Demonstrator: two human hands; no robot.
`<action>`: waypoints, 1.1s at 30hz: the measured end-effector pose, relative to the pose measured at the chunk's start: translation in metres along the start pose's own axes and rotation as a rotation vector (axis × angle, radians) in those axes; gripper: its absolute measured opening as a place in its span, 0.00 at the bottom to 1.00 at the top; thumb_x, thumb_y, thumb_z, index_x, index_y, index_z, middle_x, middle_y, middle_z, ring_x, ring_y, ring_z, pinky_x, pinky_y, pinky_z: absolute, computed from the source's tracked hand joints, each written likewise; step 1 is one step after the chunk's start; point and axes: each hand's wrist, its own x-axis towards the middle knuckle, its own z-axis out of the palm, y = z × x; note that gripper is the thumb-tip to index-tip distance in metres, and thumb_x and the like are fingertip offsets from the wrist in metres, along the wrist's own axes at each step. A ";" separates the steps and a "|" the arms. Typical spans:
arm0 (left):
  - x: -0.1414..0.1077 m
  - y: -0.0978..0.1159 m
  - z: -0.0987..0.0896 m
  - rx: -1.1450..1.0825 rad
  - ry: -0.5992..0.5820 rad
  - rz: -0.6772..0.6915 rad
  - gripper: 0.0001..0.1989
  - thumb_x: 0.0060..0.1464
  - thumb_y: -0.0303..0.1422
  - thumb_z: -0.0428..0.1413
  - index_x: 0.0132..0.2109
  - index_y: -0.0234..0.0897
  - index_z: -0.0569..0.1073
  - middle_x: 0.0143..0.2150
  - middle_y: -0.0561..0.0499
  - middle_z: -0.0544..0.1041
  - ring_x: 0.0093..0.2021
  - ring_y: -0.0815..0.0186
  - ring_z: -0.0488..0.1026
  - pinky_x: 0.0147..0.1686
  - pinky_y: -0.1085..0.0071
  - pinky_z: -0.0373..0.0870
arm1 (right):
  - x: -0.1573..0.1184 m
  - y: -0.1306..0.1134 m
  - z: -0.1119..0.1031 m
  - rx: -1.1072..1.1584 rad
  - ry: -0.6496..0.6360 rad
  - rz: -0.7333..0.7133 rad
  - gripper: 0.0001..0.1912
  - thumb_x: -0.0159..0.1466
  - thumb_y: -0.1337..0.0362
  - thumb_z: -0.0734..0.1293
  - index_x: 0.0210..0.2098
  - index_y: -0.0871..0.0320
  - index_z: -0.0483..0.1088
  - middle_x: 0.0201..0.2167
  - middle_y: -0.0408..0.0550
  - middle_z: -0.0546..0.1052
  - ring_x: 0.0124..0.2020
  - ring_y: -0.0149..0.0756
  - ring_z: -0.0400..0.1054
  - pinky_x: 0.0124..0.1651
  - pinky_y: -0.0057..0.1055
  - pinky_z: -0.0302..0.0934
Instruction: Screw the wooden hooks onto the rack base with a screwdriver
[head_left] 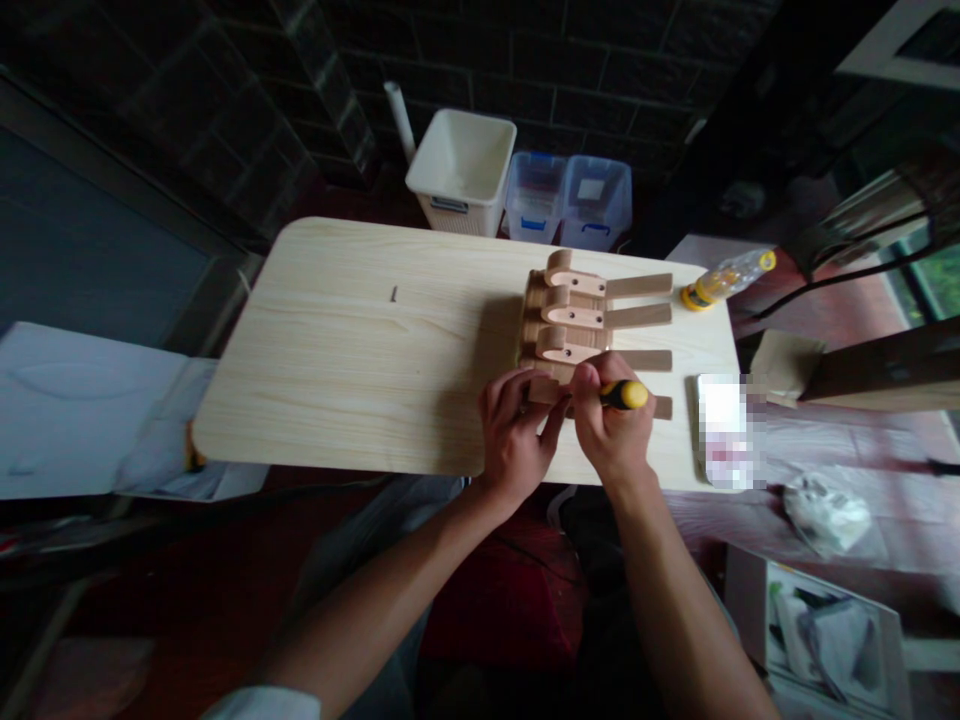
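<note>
Pale tabletop (337, 380), within easy reach of both arms. At its near edge, left hand (517, 435) with fingers and thumb apparently closed about the nearest wooden hook (544, 390), seemingly to steady it; right hand (619, 430) wrapped round a yellow-and-black screwdriver (634, 394), butt upward, tip out of sight, probably for firm control. Rightward, a partly blurred white slab (716, 430), apart from the work. Just beyond the hands, a wooden rack (532, 310) on the tabletop's right half, with three more hooks. Farther, one small dark piece (394, 294) leftward, and a yellow-ended clear container (709, 287) near the corner. Last, a white bin (465, 165) and two clear boxes (536, 200), presumably there to spare table space.
</note>
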 end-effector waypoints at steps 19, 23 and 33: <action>0.001 0.002 -0.001 0.014 0.024 0.017 0.07 0.68 0.33 0.63 0.49 0.43 0.85 0.53 0.43 0.83 0.61 0.54 0.75 0.60 0.54 0.72 | 0.002 -0.001 0.000 0.002 -0.043 0.018 0.15 0.76 0.57 0.63 0.31 0.52 0.65 0.27 0.41 0.71 0.29 0.32 0.67 0.33 0.32 0.59; 0.001 0.002 -0.001 0.018 0.018 0.010 0.08 0.68 0.33 0.63 0.51 0.47 0.85 0.54 0.45 0.83 0.61 0.54 0.75 0.60 0.55 0.72 | 0.006 -0.002 -0.006 0.053 -0.081 0.036 0.13 0.76 0.55 0.63 0.36 0.52 0.67 0.32 0.44 0.75 0.35 0.35 0.71 0.38 0.33 0.64; -0.001 -0.001 0.002 0.011 0.017 0.015 0.07 0.69 0.35 0.62 0.50 0.47 0.85 0.54 0.46 0.83 0.60 0.55 0.75 0.60 0.55 0.72 | 0.007 -0.001 -0.011 0.095 -0.143 -0.050 0.24 0.78 0.44 0.54 0.58 0.51 0.69 0.40 0.49 0.75 0.41 0.43 0.73 0.44 0.42 0.71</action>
